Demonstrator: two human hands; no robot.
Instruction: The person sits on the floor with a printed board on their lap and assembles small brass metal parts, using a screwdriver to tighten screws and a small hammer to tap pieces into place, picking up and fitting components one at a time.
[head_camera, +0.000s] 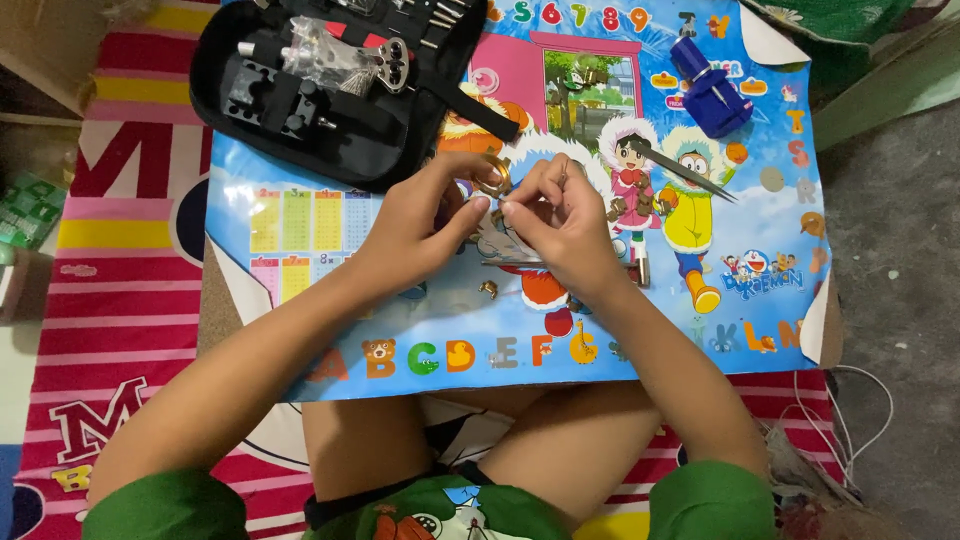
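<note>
I see my left hand (420, 215) pinching a small round gold metal ring (492, 175); right hand (555, 215) fingers pressed on it. Small gold parts (488, 289) lie loose on the colourful cartoon mat (600, 330), so work seems unfinished.

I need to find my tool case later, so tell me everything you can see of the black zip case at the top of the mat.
The black fabric zip case lies flat and wide open at the top left of the colourful cartoon play mat, partly overhanging its edge onto the striped red rug. Its soft dark lining holds small metal tools, a black block-shaped holder and a clear plastic bag of bits. A black strap trails from it to the right. Neither hand touches it.
</note>
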